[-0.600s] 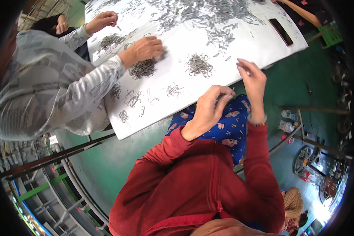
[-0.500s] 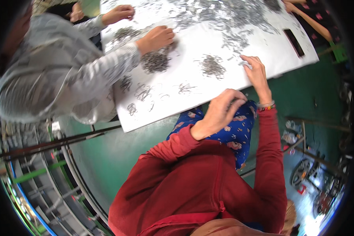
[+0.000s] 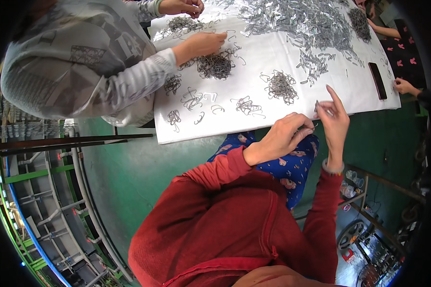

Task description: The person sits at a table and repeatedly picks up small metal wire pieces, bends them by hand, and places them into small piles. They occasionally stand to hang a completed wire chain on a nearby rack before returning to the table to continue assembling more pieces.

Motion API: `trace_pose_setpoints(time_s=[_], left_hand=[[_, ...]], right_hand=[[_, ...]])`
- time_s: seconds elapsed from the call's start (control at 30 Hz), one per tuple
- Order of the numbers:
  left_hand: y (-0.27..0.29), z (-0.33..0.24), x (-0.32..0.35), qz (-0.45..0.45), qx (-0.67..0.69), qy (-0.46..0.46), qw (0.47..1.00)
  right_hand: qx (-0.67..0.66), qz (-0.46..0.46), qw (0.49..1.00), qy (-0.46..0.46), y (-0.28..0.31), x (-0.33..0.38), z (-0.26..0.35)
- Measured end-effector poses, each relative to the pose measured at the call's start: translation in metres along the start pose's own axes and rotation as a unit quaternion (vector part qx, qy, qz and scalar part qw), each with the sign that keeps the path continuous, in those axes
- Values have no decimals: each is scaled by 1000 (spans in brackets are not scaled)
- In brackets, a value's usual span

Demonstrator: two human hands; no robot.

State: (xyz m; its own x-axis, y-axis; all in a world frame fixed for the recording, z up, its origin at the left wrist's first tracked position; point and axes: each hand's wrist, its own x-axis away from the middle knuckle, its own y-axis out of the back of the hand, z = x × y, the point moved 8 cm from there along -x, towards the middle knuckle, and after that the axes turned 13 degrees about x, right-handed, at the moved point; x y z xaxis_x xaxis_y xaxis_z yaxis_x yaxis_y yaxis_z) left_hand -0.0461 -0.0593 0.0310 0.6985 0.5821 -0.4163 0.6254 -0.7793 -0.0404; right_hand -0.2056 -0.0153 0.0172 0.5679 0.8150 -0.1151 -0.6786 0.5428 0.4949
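My left hand (image 3: 278,137) is closed over my lap at the table's front edge, its thumb and fingers pinching a thin curved metal hook (image 3: 314,127), mostly hidden. Beside it, my right hand (image 3: 336,120) holds a small grey strip (image 3: 316,105) between thumb and fingers, with the index finger stretched up. On the white table (image 3: 273,55), a mound of dark wire hooks (image 3: 282,87) lies just beyond my hands. Farther back spreads a large heap of small grey strips (image 3: 299,21), with a loose cluster of them (image 3: 312,66) trailing toward me.
A co-worker in a grey patterned top (image 3: 105,52) reaches over another hook pile (image 3: 215,65) on the left. Smaller hook groups (image 3: 248,107) lie along the front edge. At the right are a dark phone (image 3: 377,80) and another person's hand (image 3: 405,87). Metal racking (image 3: 57,210) stands at lower left.
My right hand has come back from the tabletop toward my left hand and now pinches a grey strip. My left hand stays closed near the edge. The whole view has shifted slightly.
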Motion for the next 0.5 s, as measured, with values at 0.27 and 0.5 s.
trace_pose_setpoints(time_s=[0.27, 0.5], left_hand=[[-4, -2, -9, 19, -13, -19, 1000], [2, 6, -4, 13, -30, -41, 999]], right_hand=[[-125, -94, 988, 10, 23, 51, 36], [-205, -157, 966, 9, 18, 58, 22]])
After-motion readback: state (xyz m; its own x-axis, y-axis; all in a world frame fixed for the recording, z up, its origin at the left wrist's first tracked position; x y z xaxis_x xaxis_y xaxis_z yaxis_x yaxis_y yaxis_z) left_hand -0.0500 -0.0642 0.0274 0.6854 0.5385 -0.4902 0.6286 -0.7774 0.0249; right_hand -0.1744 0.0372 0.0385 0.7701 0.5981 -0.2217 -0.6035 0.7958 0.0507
